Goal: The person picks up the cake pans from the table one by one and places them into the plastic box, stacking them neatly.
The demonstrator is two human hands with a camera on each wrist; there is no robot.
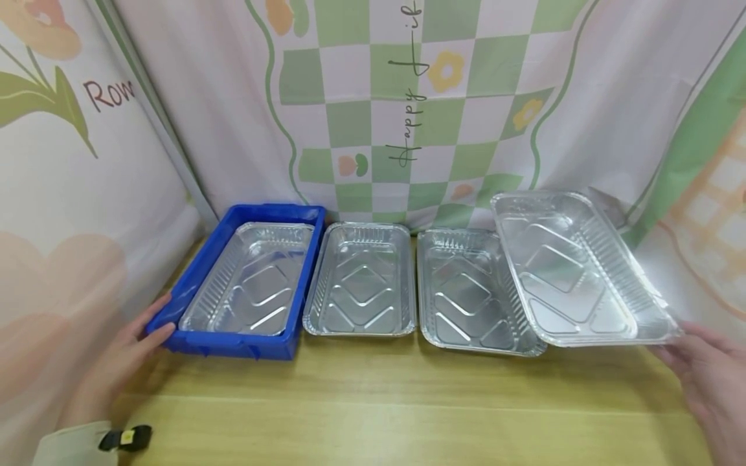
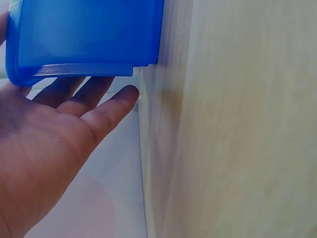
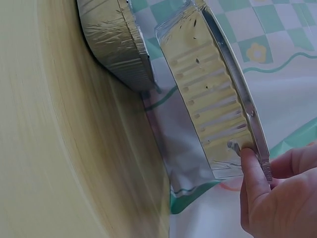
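My left hand (image 1: 125, 353) grips the near left corner of a blue plastic tray (image 1: 233, 344), thumb and index finger at its rim. In the left wrist view, other fingers (image 2: 111, 106) reach beneath the tray's ledge. A rectangular foil pan (image 1: 265, 278) sits inside the blue tray. My right hand (image 1: 708, 369) pinches the near right corner of another foil pan (image 1: 568, 272), raised and tilted above the table. In the right wrist view, a finger (image 3: 255, 176) presses against that pan's outer side near the rim. The raised pan overlaps the right side of a foil pan (image 1: 466, 298) below.
One more foil pan (image 1: 361, 281) stands between the blue tray and the overlapped pan. All rest on a wooden table (image 1: 373, 401). Printed cloth (image 1: 402, 129) hangs behind and at both sides, close to the pans' far ends.
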